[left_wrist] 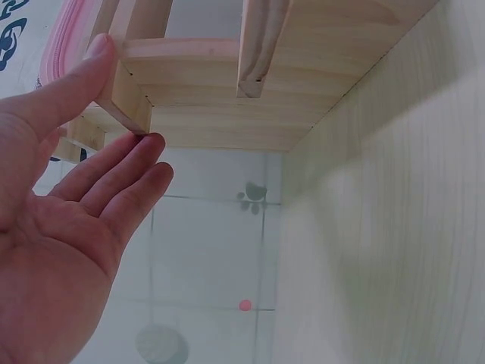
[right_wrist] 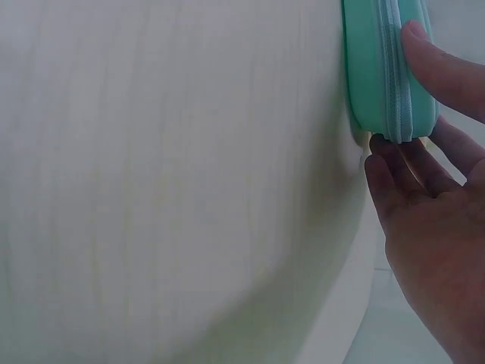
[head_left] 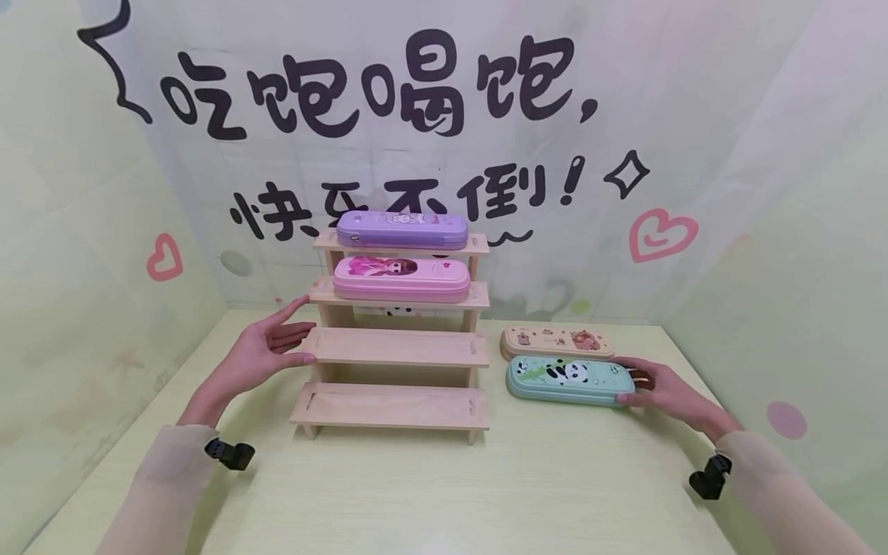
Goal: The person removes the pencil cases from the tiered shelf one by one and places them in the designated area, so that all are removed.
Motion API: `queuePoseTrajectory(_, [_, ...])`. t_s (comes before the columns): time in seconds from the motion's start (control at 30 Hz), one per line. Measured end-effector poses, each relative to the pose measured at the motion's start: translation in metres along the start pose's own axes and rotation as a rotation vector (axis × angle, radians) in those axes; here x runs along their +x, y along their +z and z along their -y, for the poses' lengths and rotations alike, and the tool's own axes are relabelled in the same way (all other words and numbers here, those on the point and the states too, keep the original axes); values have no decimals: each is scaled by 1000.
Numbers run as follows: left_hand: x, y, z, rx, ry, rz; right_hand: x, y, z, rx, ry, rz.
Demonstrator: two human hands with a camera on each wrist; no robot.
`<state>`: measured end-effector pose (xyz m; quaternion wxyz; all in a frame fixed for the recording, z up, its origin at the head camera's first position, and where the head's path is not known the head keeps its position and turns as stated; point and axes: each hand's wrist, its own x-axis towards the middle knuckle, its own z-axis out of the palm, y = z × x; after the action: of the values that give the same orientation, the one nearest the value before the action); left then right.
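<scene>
A four-tier wooden display rack (head_left: 398,406) stands on the table. My left hand (head_left: 260,351) is at its left side, fingers extended and fingertips at the ends of the middle boards; the left wrist view shows the fingertips (left_wrist: 155,144) against a board's end. To the right of the rack, my right hand (head_left: 666,391) holds the right end of a mint-green pencil case (head_left: 569,379) with pandas on its lid. In the right wrist view the thumb (right_wrist: 436,64) lies on the case's lid side, with the other fingers around its zipped end.
A purple pencil case (head_left: 402,230) lies on the top tier and a pink one (head_left: 401,278) on the second. Behind the green case sits a beige pencil case (head_left: 555,339). A printed cloth backdrop (head_left: 375,166) rises behind the table (head_left: 430,493).
</scene>
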<state>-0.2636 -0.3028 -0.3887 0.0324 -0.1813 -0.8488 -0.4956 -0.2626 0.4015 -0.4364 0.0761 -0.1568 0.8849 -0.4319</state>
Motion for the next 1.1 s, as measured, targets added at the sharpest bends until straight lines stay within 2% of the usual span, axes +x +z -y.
queuePoseTrajectory(1.0, [-1, 0, 1, -20, -2, 0, 6, -7, -4, 11, 39, 4])
queuePoseTrajectory(1.1, [-1, 0, 0, -26, -1, 3, 6, -7, -4, 4, 23, 12])
